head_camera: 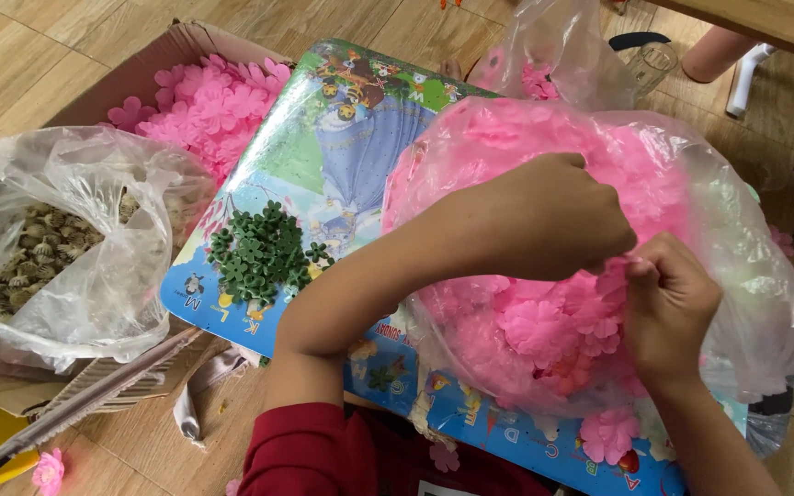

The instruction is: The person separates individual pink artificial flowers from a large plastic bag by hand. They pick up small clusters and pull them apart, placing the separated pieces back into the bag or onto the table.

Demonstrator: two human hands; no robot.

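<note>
Both hands meet over the open mouth of a large clear bag of pink fabric flowers, which slumps across the 3 o'clock half of a colourful picture board lying on the wooden floor. The left hand curls down with its fingertips pressed together on a pink flower at the heap's 4 o'clock edge; the right hand closes its grip on the same piece from the other side, likely so the layers can be worked against each other. Green leaf pieces lie piled on the board at 9 o'clock, within easy reach. Farther toward 9 o'clock, a bag of brownish pieces and loose pink petals fill a cardboard box.
</note>
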